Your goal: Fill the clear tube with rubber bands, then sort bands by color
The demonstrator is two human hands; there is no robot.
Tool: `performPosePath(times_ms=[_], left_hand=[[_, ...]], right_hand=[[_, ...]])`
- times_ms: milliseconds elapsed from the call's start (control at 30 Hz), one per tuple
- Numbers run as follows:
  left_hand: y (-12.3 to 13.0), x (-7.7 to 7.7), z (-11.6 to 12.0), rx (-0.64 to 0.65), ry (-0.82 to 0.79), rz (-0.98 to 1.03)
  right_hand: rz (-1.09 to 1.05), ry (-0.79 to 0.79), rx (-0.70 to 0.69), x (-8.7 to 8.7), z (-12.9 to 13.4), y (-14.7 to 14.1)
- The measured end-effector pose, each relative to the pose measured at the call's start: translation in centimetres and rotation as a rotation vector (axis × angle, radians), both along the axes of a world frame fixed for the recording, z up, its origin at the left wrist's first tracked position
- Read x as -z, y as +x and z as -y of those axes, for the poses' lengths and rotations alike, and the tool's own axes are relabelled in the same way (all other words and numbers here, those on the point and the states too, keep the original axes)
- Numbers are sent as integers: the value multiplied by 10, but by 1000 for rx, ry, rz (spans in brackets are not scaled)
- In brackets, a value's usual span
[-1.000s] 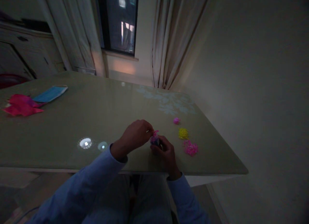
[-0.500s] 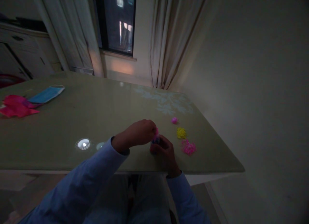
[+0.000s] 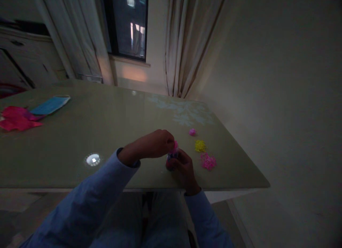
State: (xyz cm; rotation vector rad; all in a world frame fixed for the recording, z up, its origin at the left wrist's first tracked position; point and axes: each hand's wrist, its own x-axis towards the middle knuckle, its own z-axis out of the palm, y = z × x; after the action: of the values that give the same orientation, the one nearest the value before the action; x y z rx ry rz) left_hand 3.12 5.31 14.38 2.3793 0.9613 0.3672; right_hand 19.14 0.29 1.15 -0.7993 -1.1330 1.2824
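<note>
My right hand (image 3: 185,168) is wrapped round a small clear jar (image 3: 172,156) with something dark in it, held low over the table near its front edge. At the jar's mouth, my left hand (image 3: 159,144) is closed in a pinch on a tuft of pink strands (image 3: 175,146). Its fingertips are partly hidden. To the right of my hands lie a loose pile of pink strands (image 3: 208,161) and a pile of yellow strands (image 3: 200,146). Beyond them sits a small round pink lump (image 3: 192,132).
The glossy table (image 3: 107,123) reaches back towards a window and curtains (image 3: 175,45). A blue face mask (image 3: 50,105) and a crumpled pink-red wrapper (image 3: 18,119) lie at the far left. A wall (image 3: 267,91) stands beyond the table's right edge.
My left hand has shifted slightly up and right, and more of the pink strands and the jar shows. My right hand stays round the jar. The view has moved a little.
</note>
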Motion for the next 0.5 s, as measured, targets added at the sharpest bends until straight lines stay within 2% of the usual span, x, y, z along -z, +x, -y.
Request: performPosePath(times_ms=[133,267,500], left_hand=[[1,-6,2,24,21,-14],[1,-13,6,-16,-55,-35],[-3,-7,5,-41,-188,73]], right_hand=[[-17,17,5,-3,1,-2],[29,14,1,-3,2,-2],[54,31,30,4,0,0]])
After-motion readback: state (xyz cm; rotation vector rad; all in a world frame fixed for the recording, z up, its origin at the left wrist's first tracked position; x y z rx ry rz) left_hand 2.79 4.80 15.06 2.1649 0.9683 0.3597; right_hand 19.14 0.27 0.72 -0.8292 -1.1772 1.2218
